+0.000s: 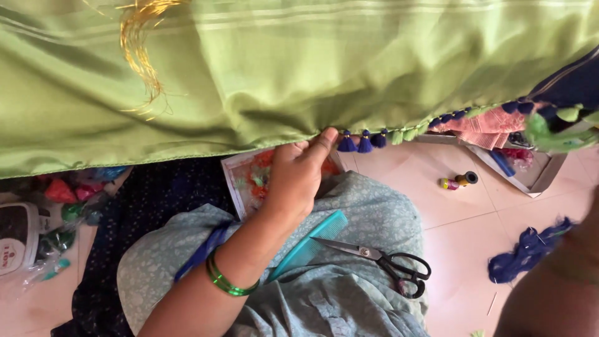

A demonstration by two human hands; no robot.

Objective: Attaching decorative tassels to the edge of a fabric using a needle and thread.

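One hand visible clearly for me: left hand (293, 181) mid-frame, grip pinching the green cloth (281, 68) hem beside blue tassels (362, 143). Right forearm sits lower right, can't tell its grip. Scissors (387, 259) lie on the lap.

A white rounded container with a dark panel and red label (17, 240) sits at the left edge on the floor. Clear plastic bags of coloured bits (68, 200) lie just beside it. An open flat cardboard box (541, 178) lies at the right.
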